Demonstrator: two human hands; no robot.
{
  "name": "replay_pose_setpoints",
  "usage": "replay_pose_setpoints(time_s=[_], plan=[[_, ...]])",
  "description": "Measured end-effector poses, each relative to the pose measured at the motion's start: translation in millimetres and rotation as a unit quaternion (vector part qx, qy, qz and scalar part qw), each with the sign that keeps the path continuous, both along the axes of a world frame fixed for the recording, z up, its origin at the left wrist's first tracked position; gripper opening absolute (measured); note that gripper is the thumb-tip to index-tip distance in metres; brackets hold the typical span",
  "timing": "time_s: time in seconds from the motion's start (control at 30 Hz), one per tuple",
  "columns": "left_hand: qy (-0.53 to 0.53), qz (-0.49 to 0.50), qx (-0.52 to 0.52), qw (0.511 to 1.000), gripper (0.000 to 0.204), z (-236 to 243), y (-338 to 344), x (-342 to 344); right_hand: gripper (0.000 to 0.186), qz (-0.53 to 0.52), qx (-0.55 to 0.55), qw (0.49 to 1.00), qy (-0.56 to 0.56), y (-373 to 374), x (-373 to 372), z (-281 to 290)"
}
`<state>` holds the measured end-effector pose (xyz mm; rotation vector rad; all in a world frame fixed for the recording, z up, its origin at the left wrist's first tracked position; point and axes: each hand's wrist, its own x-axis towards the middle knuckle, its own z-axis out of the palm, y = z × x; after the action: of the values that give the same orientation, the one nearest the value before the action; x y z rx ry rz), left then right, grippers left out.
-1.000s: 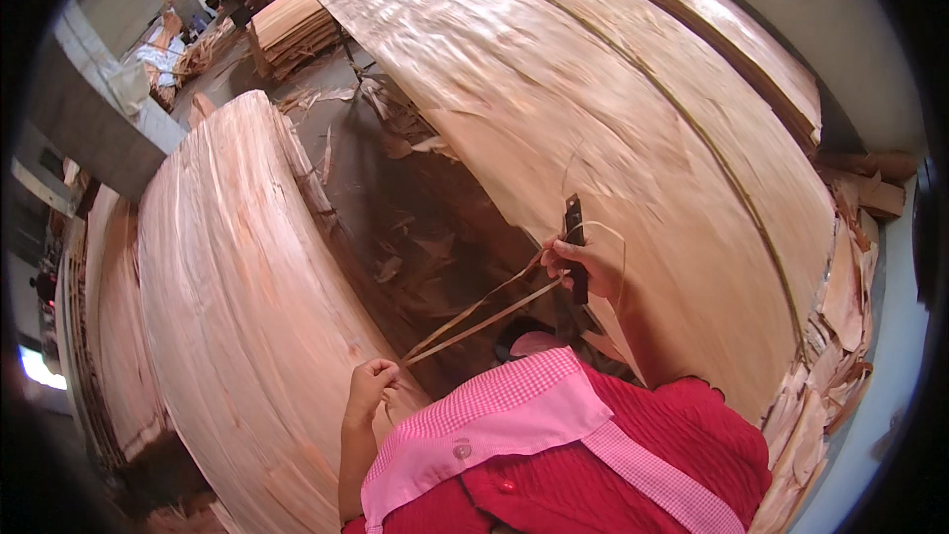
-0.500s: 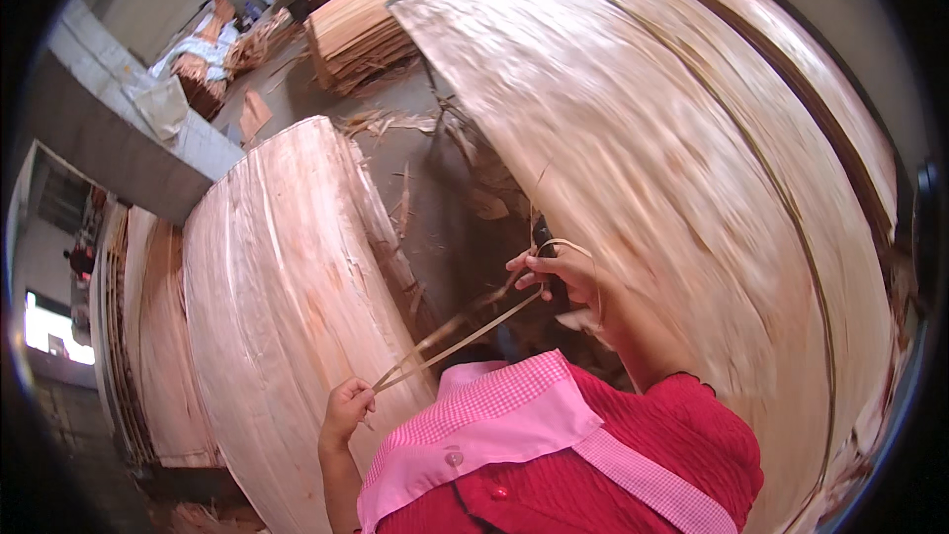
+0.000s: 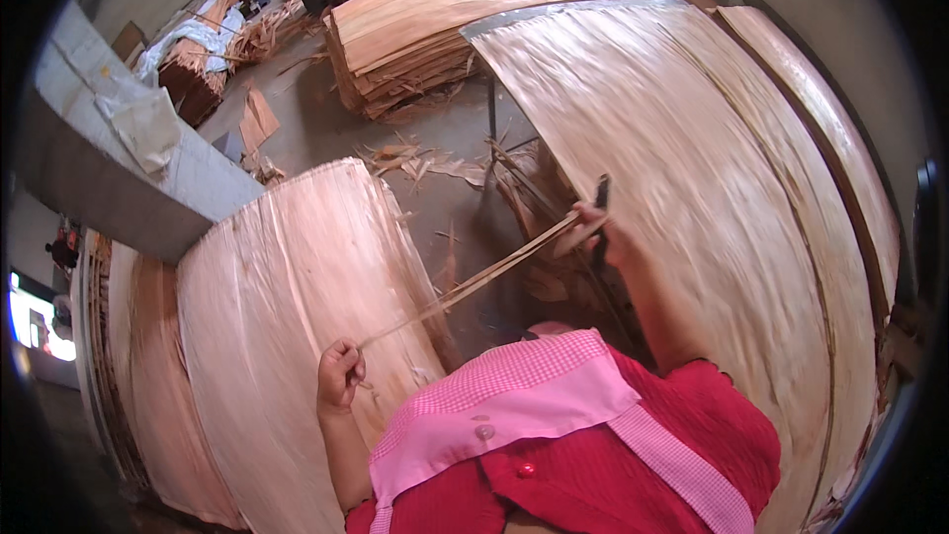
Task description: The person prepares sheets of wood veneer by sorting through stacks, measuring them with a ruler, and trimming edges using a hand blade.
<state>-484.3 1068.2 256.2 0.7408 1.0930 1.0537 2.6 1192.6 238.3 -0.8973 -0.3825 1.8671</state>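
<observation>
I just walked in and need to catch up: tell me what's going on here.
A person's left grip pinches one end of a thin pale strip, seemingly doubled. The right grip holds the other end together with a black tool. The strip runs taut over the gap between a stack of wood sheets on the left and a broad sheet on the right.

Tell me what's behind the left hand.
Behind the left hand, a pale wood sheet shows around its outline; the patch that the hand covers cannot be seen.
</observation>
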Motion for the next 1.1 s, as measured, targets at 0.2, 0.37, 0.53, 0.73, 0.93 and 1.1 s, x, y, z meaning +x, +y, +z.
replay_pose_setpoints(time_s=[0.2, 0.37, 0.53, 0.73, 0.93, 1.1], plan=[[-0.051, 0.268, -0.045, 0.961, 0.01, -20, 216, -62, 0.037, -0.251, -0.07, 0.947, -0.187, 161, 32, -29], [0.055, 0.295, -0.065, 0.952, 0.01, -41, 361, -104, 0.046, -0.292, -0.032, 0.918, -0.267, 318, 2, -53], [0.095, 0.194, -0.068, 0.974, 0.008, 7, 494, -91, 0.027, -0.147, -0.027, 0.961, -0.233, 480, -111, -43], [0.057, 0.116, -0.026, 0.991, 0.008, 3, 712, -71, 0.019, -0.029, 0.061, 0.979, -0.193, 652, -181, -24], [0.088, 0.021, -0.039, 0.995, 0.007, -25, 944, -104, 0.022, -0.222, -0.025, 0.935, -0.277, 778, -117, -44], [0.15, -0.189, -0.008, 0.97, 0.008, -9, 1134, -14, 0.023, -0.312, -0.085, 0.916, -0.239, 813, -110, -37]])
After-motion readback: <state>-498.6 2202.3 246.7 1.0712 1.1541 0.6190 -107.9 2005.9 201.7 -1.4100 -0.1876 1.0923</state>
